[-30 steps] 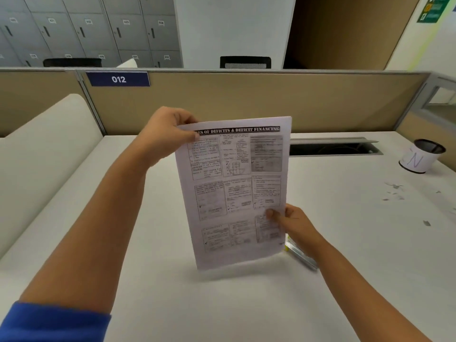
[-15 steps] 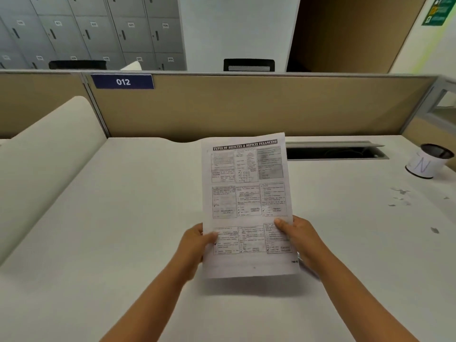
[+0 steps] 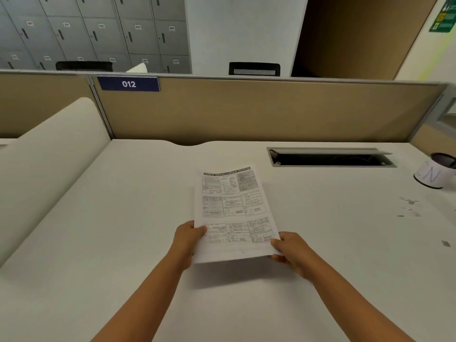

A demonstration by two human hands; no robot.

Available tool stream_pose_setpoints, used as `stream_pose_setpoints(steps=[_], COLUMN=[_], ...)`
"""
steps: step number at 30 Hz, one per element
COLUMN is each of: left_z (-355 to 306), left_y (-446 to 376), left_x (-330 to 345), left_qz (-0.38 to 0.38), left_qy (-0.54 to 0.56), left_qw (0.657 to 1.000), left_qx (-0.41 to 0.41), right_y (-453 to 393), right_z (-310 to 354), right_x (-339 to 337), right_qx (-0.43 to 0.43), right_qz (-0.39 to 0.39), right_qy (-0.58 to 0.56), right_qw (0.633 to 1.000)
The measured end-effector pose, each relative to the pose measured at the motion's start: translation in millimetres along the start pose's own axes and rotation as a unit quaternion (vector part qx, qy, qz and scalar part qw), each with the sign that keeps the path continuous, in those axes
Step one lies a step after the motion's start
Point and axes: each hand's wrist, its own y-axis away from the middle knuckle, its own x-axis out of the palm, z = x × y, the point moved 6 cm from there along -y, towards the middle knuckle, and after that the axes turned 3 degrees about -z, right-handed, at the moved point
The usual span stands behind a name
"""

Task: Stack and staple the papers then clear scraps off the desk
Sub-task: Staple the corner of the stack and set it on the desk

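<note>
Both hands are on the papers here. The left hand pinches the near left edge, thumb on top, and the right hand pinches the near right corner the same way, so each grip is clamped on the sheets. The papers sit around the middle of the white bench, printed side up with a bold headline at the far end and boxes of small text below (too blurry to read properly). The near edge looks lifted a bit off the surface, with a shadow under it; can't tell if the far end is touching down

Containers: there's a small white cup with a dark rim at the far right edge, with what looks like an "N" scribbled on its side. Can't see what's inside, it's just dark in there. Near it, a little closer to the camera, a scatter of paper scraps lies on the bench, with one more stray scrap further toward me. They're well apart from the papers

Behind the papers to the right there's an open cable slot in the bench, dark inside. The tan divider at the back carries a blue "012" tag
</note>
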Motion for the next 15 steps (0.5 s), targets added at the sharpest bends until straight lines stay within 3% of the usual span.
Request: stream_pose_setpoints(steps=[3, 5, 7, 9, 11, 15], left_z=[-12, -18, -10, 13, 26, 27], left_y=[-8, -11, -14, -25, -32, -41], left_x=[1, -6, -7, 2, 9, 14], left_qz=[-0.034, -0.107, -0.134, -0.102, -0.089, -0.092], left_qy=[0.004, -0.112, -0.290, -0.472, -0.555, -0.566], left_qw=[0.999, 0.980, 0.923, 0.845, 0.790, 0.778], left_qx=[0.026, 0.124, 0.215, 0.227, 0.243, 0.258], right_y=[-20, -35, -51, -67, -83, -115], right_z=[14, 29, 46, 63, 78, 100], right_x=[-7, -12, -16, -18, -18, -12], right_qx=[0.006, 0.008, 0.008, 0.010, 0.010, 0.013], right_qz=[-0.024, -0.029, -0.032, -0.039, -0.046, -0.057], right_qy=[-0.027, -0.043, -0.058, -0.065, -0.057, -0.027], right_qw=[0.999, 0.999, 0.998, 0.997, 0.997, 0.998])
